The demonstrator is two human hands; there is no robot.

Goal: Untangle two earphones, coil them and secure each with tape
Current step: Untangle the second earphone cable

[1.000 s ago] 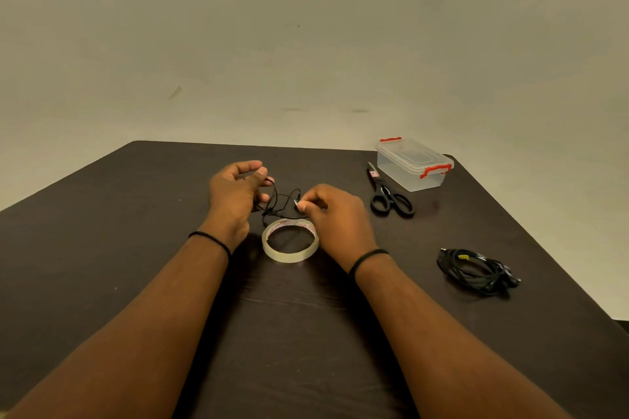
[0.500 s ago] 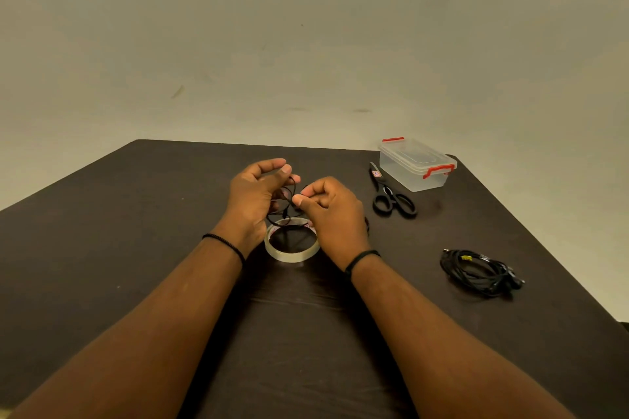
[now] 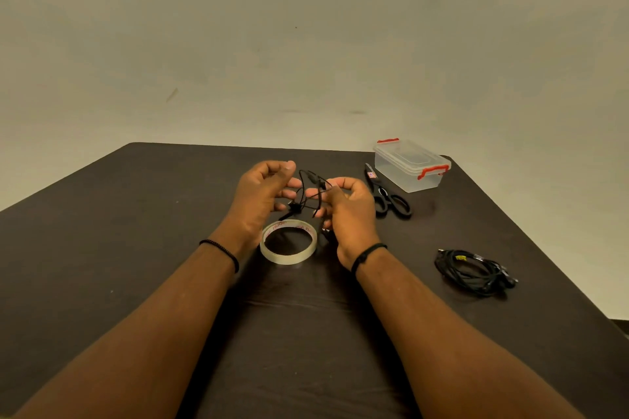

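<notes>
My left hand and right hand both pinching a tangled black earphone above the tape roll, exact finger contacts seemingly hidden, cable partly behind my right palm.

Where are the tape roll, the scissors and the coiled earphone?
tape roll (image 3: 272, 253): head view, near-left rim.
scissors (image 3: 394, 206): head view, black handle loops.
coiled earphone (image 3: 471, 270): head view, middle of bundle.

No legible txt anywhere.

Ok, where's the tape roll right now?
In the head view the tape roll lies flat on the table, centre, between the two wrists, just below the earphone cable.
</notes>
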